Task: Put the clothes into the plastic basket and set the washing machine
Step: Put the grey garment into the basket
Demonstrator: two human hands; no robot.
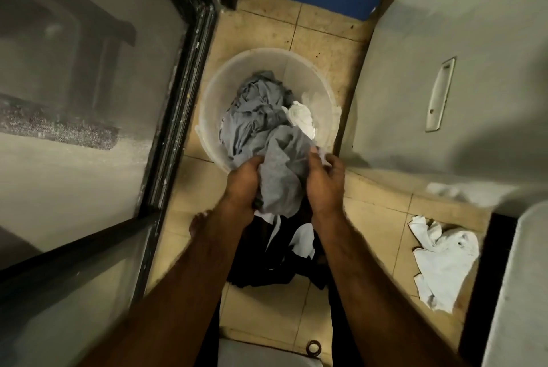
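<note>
A round translucent plastic basket (308, 70) stands on the tiled floor ahead of me, holding crumpled grey clothes (255, 111) and a white piece (301, 116). Over its near rim I hold a grey garment (281, 177) bunched between both hands. My left hand (244, 180) grips its left side and my right hand (324, 180) grips its right side. Below my hands a dark pile with white patches (275, 254) lies on the floor. No washing machine can be told apart in this view.
A glass door with a black frame (178, 93) stands close on the left. A grey panel with a recessed handle (440, 93) rises on the right. A white cloth (441, 260) lies on the tiles at right. My bare foot (198, 221) shows beside the dark pile.
</note>
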